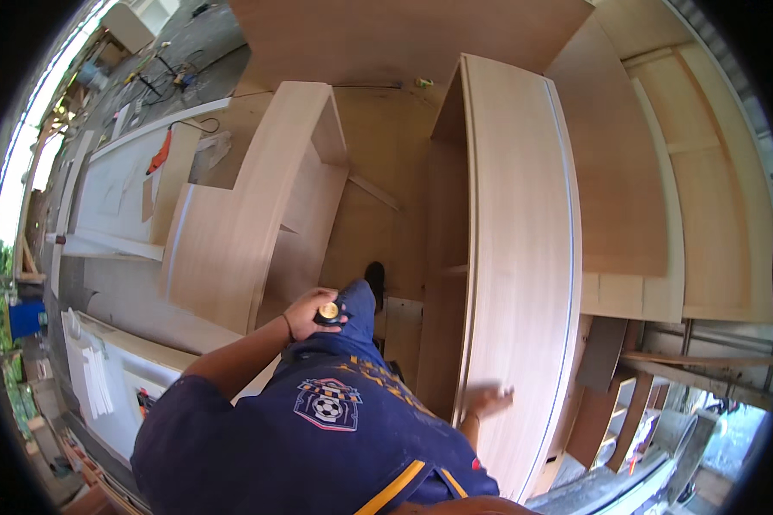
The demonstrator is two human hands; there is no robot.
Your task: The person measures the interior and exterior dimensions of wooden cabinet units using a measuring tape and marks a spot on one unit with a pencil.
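Near my left thigh, my left hand [314,315] is closed around a small black tape measure [327,311] with a round yellow face. My right hand [489,401] is over the near part of a long pale wood-grain cabinet [521,240] on my right. Motion smears its fingers, so I cannot tell whether they touch the panel or hold anything. The cabinet's open side faces left, and a thin bluish line runs along its right edge. On my left stands a second cabinet [258,197] of the same wood, with a step-shaped cutout and its open side facing me.
Between the cabinets lies a brown board floor [378,215] with a loose wood strip [374,192]. A large brown panel [404,34] stands at the far end. More panels [627,189] lean at right. An orange power tool [159,154] with a cord rests at left.
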